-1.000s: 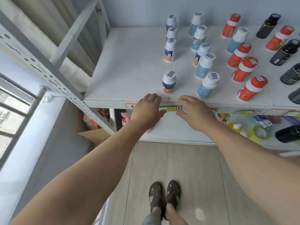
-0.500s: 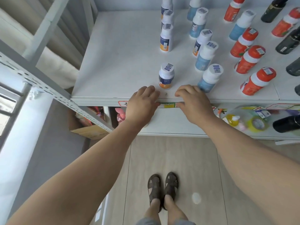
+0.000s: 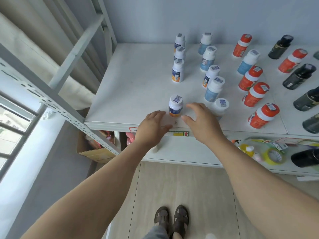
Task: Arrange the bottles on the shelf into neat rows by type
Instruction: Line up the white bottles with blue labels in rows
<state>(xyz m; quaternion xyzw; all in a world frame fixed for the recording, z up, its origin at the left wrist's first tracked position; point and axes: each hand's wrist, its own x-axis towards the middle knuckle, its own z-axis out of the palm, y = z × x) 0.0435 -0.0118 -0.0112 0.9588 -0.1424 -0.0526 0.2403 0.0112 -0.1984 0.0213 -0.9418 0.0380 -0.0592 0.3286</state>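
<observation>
Hands flank the near orange-label bottle (image 3: 175, 106) on the shelf (image 3: 134, 87). Left hand (image 3: 151, 126) and right hand (image 3: 202, 121) hover spread, empty, seemingly to straighten its row.

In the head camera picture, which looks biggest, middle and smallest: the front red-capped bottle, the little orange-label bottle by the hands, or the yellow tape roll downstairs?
1. Front red-capped bottle
2. Yellow tape roll and orange-label bottle: they look alike, and they sit at different distances from the camera, so no ranking.
</observation>
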